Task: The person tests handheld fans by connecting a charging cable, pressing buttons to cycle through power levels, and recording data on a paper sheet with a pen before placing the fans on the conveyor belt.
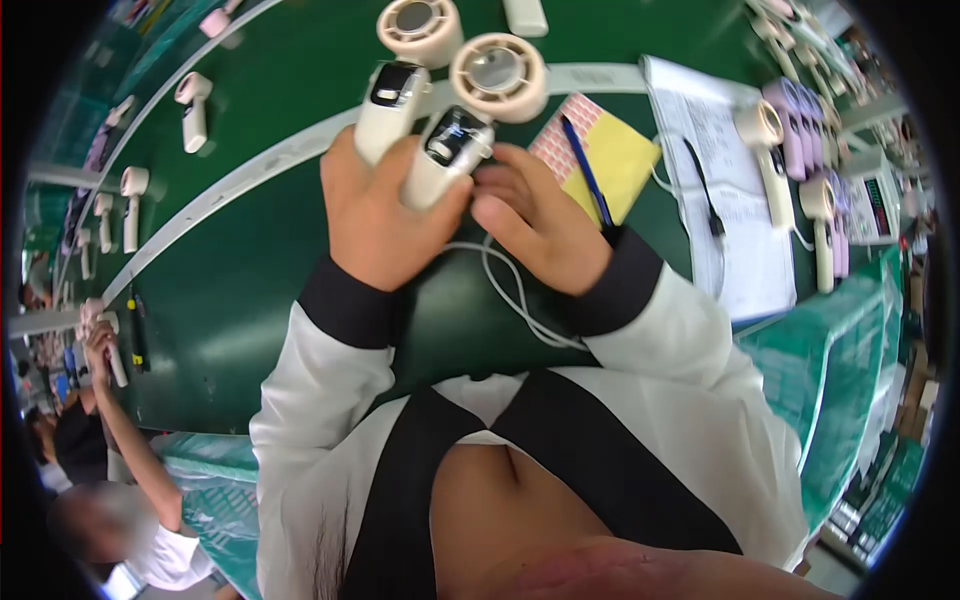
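Above the smooth green worktop (pixel 240 290), the left hand (pixel 375 210) grips two cream fans (pixel 390 100) (pixel 440 165), round-headed, slotted, with glossy black panels; the right hand (pixel 540 220), fingers curled, nears one.

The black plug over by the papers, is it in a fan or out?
Out: the black plug lies on the papers, apart from the nearest fan.

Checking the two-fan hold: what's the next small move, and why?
Probably let the right hand take the right-hand fan: the left hand holds both it and the left-hand fan, and the right is curled close beside them.
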### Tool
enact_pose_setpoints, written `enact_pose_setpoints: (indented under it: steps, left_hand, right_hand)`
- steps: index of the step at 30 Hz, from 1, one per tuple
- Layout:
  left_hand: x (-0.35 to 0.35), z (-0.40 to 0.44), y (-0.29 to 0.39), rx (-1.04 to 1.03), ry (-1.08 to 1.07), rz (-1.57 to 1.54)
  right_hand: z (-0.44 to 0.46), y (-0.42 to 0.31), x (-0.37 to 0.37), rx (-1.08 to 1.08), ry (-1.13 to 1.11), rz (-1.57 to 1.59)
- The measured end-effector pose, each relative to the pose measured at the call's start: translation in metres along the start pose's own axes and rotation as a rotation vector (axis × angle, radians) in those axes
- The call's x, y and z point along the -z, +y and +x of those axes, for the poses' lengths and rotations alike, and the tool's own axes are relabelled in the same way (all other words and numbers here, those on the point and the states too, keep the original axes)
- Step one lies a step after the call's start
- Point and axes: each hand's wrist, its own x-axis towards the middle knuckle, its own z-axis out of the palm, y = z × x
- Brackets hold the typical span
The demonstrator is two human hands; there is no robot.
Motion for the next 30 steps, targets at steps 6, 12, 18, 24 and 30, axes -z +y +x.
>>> enact_pose_setpoints:
  steps: [6, 12, 18, 24, 30]
  left_hand:
    - [0.026, -0.016, 0.045, 0.33, -0.257, -0.584]
    - [0.048, -0.022, 0.023, 0.756, -0.303, -1.074]
    - [0.082, -0.018, -0.011, 0.249, -0.104, -1.676]
    - [0.109, -0.013, -0.031, 0.543, -0.233, -1.869]
    - [0.088, -0.029, -0.026, 0.703, -0.109, -1.773]
  right_hand:
    - [0.003, -0.037, 0.007, -0.161, -0.054, -0.182]
    - [0.007, -0.049, 0.007, -0.233, -0.183, 0.178]
    - [0.004, -0.054, 0.006, -0.297, -0.298, 0.259]
    - [0.005, -0.058, 0.006, -0.306, -0.333, 0.066]
    - [0.007, -0.048, 0.004, -0.276, -0.369, 0.077]
